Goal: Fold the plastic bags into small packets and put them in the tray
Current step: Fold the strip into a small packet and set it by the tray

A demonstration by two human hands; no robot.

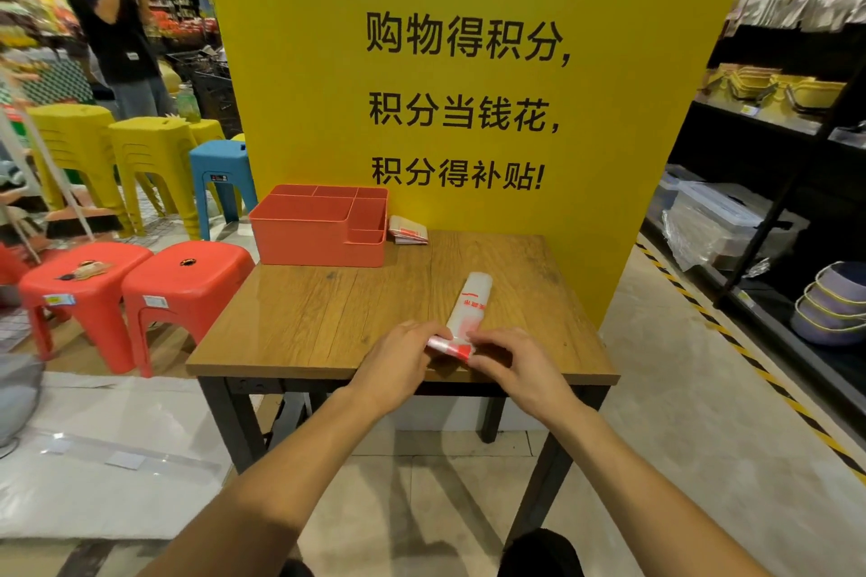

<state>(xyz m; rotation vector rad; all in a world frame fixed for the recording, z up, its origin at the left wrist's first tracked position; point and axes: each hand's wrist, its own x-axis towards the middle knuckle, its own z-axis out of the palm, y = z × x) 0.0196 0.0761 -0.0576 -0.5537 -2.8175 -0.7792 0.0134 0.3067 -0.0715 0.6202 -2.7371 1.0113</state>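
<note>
While the bag [470, 305] lies as a narrow strip toward the desk's [304, 319] front edge, your left hand [398, 361] and right hand [515, 365] each pinch its near end. The tray [318, 244] sits at the back left corner, a packet [408, 231] just beside it.

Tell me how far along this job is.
Done: the plastic bag is narrowed into a long strip. In hand: the left hand and right hand pinch its near end, folding. Left: finish the packet, put it in the tray; more folded bags lie beside it.
</note>
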